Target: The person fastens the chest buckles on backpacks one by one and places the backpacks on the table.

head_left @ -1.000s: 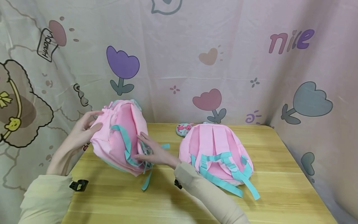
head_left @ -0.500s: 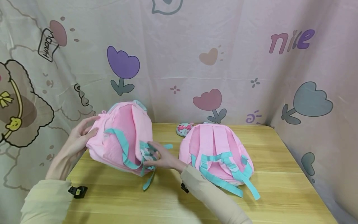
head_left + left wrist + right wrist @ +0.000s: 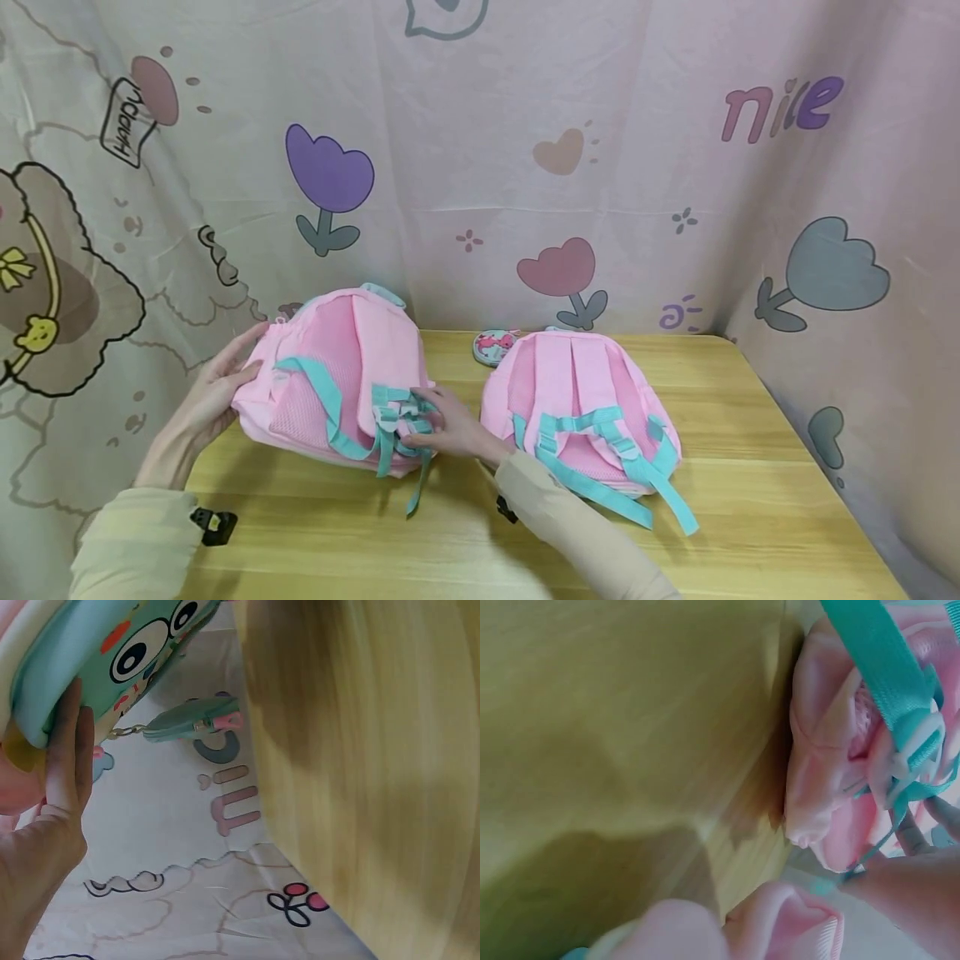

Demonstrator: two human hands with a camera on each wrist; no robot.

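A pink backpack (image 3: 322, 383) with turquoise straps is held tilted at the left of the table, its back panel and shoulder straps facing me. My left hand (image 3: 213, 396) grips its left side, thumb on the near face. In the left wrist view the fingers lie across its mint front, printed with big cartoon eyes. A small mint pouch (image 3: 184, 720) dangles there on a gold chain. My right hand (image 3: 457, 429) grips the backpack's right side beside the bunched turquoise webbing and buckle (image 3: 397, 412); the right wrist view shows those fingers partly hidden behind the strap (image 3: 889, 667).
A second pink backpack (image 3: 577, 375) lies strap side up on the right of the wooden table (image 3: 750, 492). Behind its left edge sits a small round printed pouch (image 3: 492, 347). A patterned curtain (image 3: 450, 150) hangs around the table's back and sides.
The held backpack has come lower and turned so its back panel faces me more. My right hand has shifted right, from the inner strap to the bag's right side. The second backpack stays put.
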